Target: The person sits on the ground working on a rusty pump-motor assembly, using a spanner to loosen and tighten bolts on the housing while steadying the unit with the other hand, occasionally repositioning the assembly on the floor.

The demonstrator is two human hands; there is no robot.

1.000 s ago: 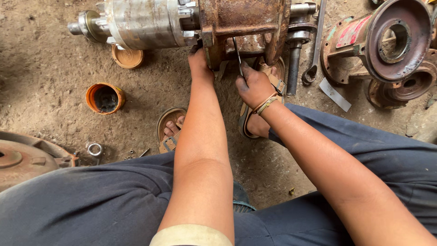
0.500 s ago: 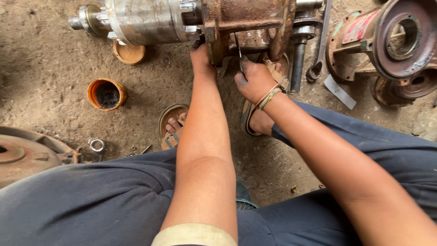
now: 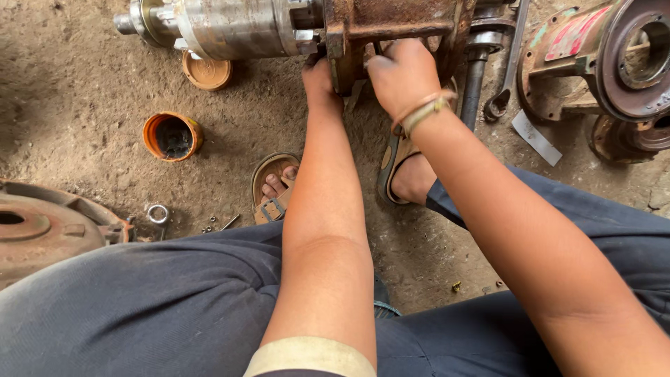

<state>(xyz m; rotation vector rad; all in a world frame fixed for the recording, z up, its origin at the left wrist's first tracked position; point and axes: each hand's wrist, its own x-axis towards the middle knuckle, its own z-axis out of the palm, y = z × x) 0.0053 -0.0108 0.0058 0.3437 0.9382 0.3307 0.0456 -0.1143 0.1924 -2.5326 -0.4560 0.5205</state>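
Rusty pump housing [image 3: 391,28] lies on the dirt floor [image 3: 84,84]. Right hand [image 3: 401,73] has moved up and now presses flat on it. Left hand [image 3: 319,77] grips its lower edge; the thin tool is gone from view.

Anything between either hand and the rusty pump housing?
Nothing visible. The left hand and the right hand are both already on the rusty housing, at its lower edge beside the steel shaft section. What the fingertips grip underneath is hidden.
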